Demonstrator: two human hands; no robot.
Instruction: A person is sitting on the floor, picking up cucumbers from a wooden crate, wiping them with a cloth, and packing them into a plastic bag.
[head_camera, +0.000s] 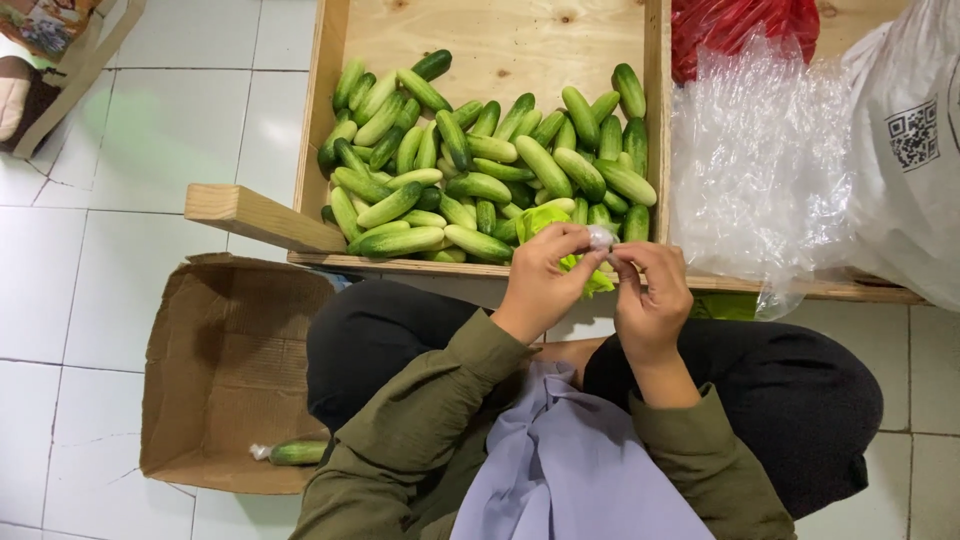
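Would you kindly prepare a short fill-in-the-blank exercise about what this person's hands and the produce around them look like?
1. The wooden crate holds a pile of green ____.
2. The left hand and right hand together pinch a small clear piece of ____.
3. One wrapped cucumber lies inside the ____ box on the floor.

Missing words: cucumbers; plastic; cardboard

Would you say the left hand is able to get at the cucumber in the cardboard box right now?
Probably not at once: the left hand is busy pinching a small wad with the right hand; the cucumber itself lies uncovered.
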